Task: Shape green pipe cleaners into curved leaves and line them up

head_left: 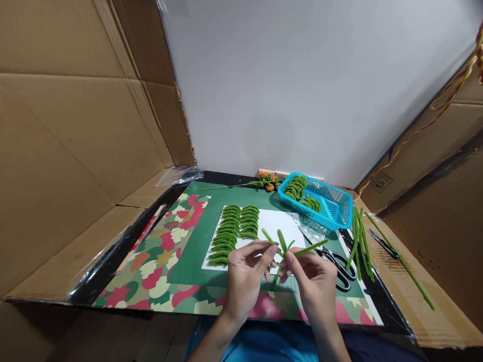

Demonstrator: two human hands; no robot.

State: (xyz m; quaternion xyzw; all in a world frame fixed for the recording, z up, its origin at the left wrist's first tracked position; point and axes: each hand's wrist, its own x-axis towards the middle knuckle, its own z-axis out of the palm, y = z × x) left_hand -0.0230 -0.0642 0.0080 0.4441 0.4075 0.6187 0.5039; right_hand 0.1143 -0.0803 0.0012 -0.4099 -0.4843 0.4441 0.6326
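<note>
My left hand (247, 274) and my right hand (311, 281) meet over the front of a patterned mat (158, 261), both pinched on a small bundle of green pipe cleaner pieces (282, 244) whose ends stick up and out to the right. Just behind the hands, a white sheet (281, 223) carries two rows of bent green pipe cleaner loops (234, 231).
A blue plastic basket (332, 206) with more green loops stands at the back right. Black-handled scissors (341, 269) lie right of my hands, beside several long green pipe cleaners (360, 241). A stem with orange flowers (266, 182) lies at the back. Cardboard walls (75, 141) flank the mat.
</note>
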